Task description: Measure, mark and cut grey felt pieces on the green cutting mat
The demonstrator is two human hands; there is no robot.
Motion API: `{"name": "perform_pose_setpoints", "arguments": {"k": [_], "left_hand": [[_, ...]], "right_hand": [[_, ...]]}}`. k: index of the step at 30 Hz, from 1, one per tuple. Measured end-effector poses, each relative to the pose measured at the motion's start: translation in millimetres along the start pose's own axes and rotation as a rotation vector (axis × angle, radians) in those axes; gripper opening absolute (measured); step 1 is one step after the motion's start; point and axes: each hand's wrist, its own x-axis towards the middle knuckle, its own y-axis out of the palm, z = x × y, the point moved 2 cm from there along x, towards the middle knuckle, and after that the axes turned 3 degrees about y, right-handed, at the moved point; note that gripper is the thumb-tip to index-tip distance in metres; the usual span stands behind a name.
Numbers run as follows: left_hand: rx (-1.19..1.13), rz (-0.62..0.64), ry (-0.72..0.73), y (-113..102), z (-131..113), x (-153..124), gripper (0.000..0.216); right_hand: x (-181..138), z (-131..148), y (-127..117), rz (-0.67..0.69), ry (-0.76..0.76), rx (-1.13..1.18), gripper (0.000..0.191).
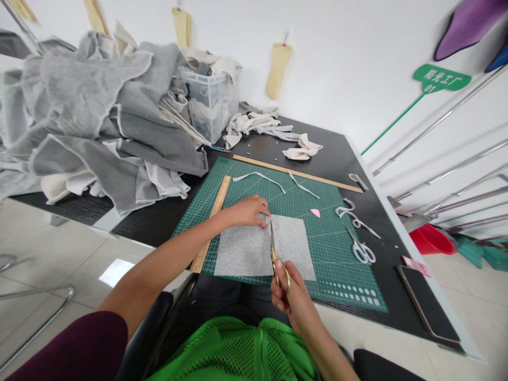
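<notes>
A grey rectangular piece of fabric [243,251] lies on the green cutting mat [333,241] in front of me. My right hand [291,291] is closed round the gold handles of a pair of scissors [273,253]. Their blades run across the fabric, with the tips near its far edge; I cannot tell how far apart the blades are. Close to those tips, my left hand [251,210] pinches the far edge of the fabric. Left of the fabric lies a wooden ruler [216,211]. A pink triangular piece [315,212] rests to its right.
White-handled scissors [363,253], fabric strips [260,175] and a long wooden ruler [297,172] lie around the mat. A phone [427,302] sits at the right table edge. Heaped grey fabric [91,95] and a clear plastic bin [210,103] stand at the left and back.
</notes>
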Motion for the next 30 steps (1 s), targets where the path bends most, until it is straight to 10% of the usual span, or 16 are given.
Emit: {"name": "perform_pose_setpoints", "arguments": {"k": [30], "left_hand": [[-0.058, -0.002, 0.000, 0.7, 0.9, -0.4, 0.036]], "right_hand": [[-0.6, 1.8, 1.1, -0.017, -0.040, -0.053, 0.048]]}}
